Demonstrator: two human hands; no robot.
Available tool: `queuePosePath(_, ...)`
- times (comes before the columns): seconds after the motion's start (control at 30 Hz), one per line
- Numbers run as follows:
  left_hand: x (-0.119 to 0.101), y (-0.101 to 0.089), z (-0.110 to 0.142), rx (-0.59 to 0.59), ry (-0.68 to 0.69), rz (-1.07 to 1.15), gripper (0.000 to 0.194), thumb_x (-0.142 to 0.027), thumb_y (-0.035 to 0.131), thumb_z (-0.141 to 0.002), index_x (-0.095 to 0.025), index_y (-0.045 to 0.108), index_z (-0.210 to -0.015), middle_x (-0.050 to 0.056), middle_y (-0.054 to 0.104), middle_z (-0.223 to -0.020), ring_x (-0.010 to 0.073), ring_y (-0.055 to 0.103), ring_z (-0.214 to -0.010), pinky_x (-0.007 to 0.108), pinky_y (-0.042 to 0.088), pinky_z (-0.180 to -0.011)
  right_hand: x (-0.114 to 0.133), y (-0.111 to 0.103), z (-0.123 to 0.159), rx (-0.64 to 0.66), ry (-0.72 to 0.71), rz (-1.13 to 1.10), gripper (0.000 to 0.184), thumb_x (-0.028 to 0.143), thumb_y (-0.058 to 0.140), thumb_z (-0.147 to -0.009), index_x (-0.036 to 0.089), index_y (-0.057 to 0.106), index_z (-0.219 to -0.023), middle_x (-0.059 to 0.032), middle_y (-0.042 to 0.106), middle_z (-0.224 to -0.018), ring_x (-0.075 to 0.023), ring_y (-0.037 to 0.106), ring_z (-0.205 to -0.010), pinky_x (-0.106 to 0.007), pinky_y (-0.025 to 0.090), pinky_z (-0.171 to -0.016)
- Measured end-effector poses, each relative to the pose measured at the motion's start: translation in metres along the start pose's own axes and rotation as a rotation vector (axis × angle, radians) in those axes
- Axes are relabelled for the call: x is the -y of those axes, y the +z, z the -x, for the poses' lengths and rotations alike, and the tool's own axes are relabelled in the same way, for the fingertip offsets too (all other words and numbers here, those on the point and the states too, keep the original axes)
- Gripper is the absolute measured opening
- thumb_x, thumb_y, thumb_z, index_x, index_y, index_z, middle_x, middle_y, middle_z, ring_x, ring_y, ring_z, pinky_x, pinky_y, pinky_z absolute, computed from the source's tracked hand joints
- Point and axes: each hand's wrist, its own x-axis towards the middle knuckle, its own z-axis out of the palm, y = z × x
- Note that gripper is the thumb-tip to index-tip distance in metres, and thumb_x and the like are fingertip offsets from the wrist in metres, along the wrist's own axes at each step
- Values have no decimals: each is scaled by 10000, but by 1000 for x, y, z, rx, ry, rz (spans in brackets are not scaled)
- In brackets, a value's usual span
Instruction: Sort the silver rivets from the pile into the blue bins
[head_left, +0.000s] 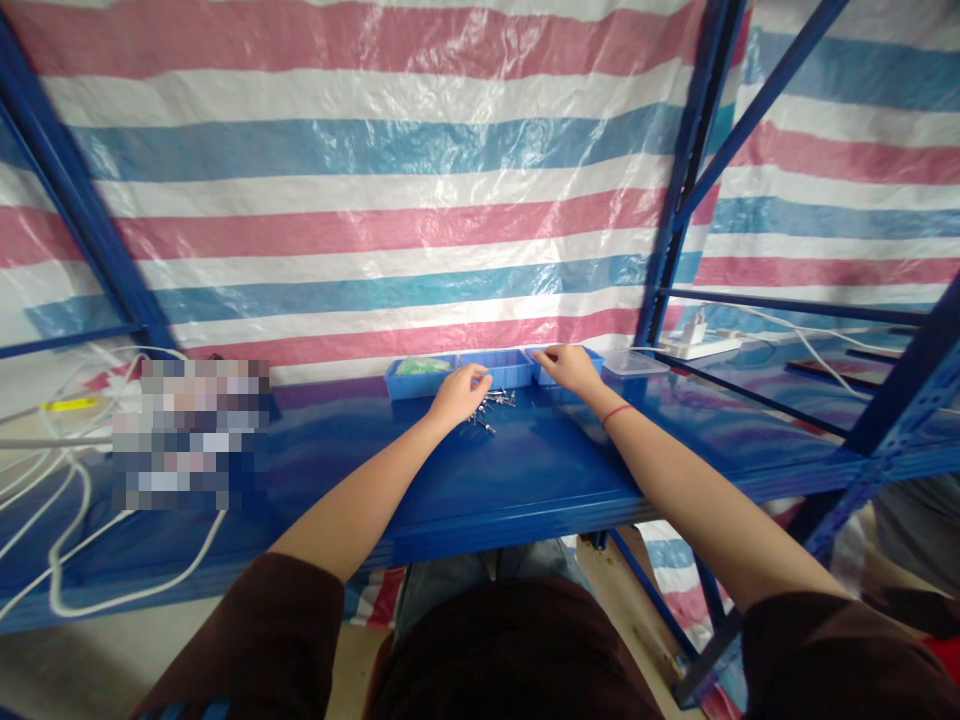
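Note:
My left hand rests on the blue shelf, fingers curled over a small pile of metal screws. Whether it holds any of them I cannot make out. My right hand reaches to the rim of the right blue tray, fingers bent in a pinch; what they hold, if anything, is hidden. A red string circles my right wrist. Three small blue trays stand in a row at the back: the left one has something green in it, the middle one lies just beyond my left fingers.
A clear plastic box stands right of the trays. White cables loop over the shelf's left end beside a blurred patch. A white power strip lies behind the blue upright. A striped tarp forms the back wall.

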Motion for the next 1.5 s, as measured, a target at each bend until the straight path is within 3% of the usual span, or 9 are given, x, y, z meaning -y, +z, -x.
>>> queuePosePath(0.1,2,0,-1,-32,-3,-13,190,-274,458,-837,-163,603,-890,62,669,-910,179,614,-855,305,465,-816,28,0,9,226,-266,-208,452,490,426,-839,138,630,-644,-32,596,-606,-116,488,-570,-243,313,-566)
queuePosePath(0.17,4,-1,-1,-43,-14,-18,180,-261,448,-839,-166,599,-865,57,667,-890,177,613,-845,302,466,-806,50,2,18,403,-360,-327,453,544,482,-792,134,651,-699,-22,619,-639,-103,495,-571,-225,321,-556)
queuePosePath(0.27,5,-1,-1,-41,-22,-15,175,-255,439,-841,-173,593,-857,48,665,-881,172,611,-846,297,466,-803,75,9,30,516,-454,-296,442,561,553,-737,131,641,-680,-16,607,-602,-92,482,-525,-220,311,-530)
queuePosePath(0.47,0,-2,0,-2,-26,-26,183,-263,447,-833,-174,604,-799,47,669,-831,179,619,-810,294,465,-778,75,21,29,489,-533,-172,135,245,566,-752,146,647,-708,-18,629,-636,-99,521,-552,-211,327,-553)
queuePosePath(0.6,-2,-3,0,34,-15,-35,202,-271,449,-827,-165,612,-769,50,669,-781,185,620,-774,291,465,-748,61,19,22,504,-503,-118,89,149,556,-682,151,645,-675,-12,620,-609,-104,521,-544,-209,334,-546)
queuePosePath(0.83,-3,-1,1,133,67,42,240,-258,400,-850,-174,624,-862,34,681,-851,175,624,-813,283,462,-770,54,11,16,284,-298,-321,128,146,475,-730,125,599,-756,-13,601,-652,-94,510,-576,-195,363,-561)
queuePosePath(0.93,-6,1,3,212,88,167,206,-254,449,-830,-164,616,-911,46,686,-887,177,634,-827,283,474,-770,54,10,14,263,-211,-412,101,156,475,-734,128,569,-759,-8,598,-638,-98,526,-580,-194,376,-554)
queuePosePath(1.1,-6,4,4,239,59,306,209,-313,531,-797,-146,609,-896,72,689,-907,183,645,-833,289,482,-773,55,10,14,276,-118,-585,51,177,473,-733,147,512,-747,14,556,-595,-99,533,-528,-198,399,-514)
queuePosePath(1.5,-4,4,3,223,60,272,242,-357,488,-832,-157,602,-908,36,687,-849,174,642,-800,278,482,-748,58,9,14,180,-196,-633,176,303,505,-748,132,547,-747,-25,598,-655,-112,526,-593,-227,405,-579)
